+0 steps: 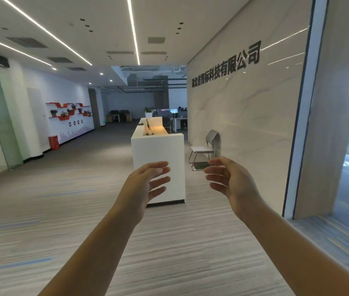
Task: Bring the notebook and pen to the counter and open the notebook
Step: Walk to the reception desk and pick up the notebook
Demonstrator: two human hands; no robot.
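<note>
head view: left hand (146, 184) raised, fingers spread, holding nothing | right hand (231, 180) raised, fingers loosely curled, holding nothing | white counter (158, 154) ahead on grey carpet, well apart from both hands | small items on its top, too blurred to tell whether notebook or pen | grey chair (205, 148) just right of counter, against wall

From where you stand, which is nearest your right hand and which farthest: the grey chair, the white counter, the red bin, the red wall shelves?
From the right hand, in the head view:
1. Grey chair, just beyond the fingers, by the marble wall.
2. White counter, ahead and slightly left; close to the chair's range, so that order is unsure.
3. Red bin, far left by the wall.
4. Red wall shelves, above it, farther back.
</note>
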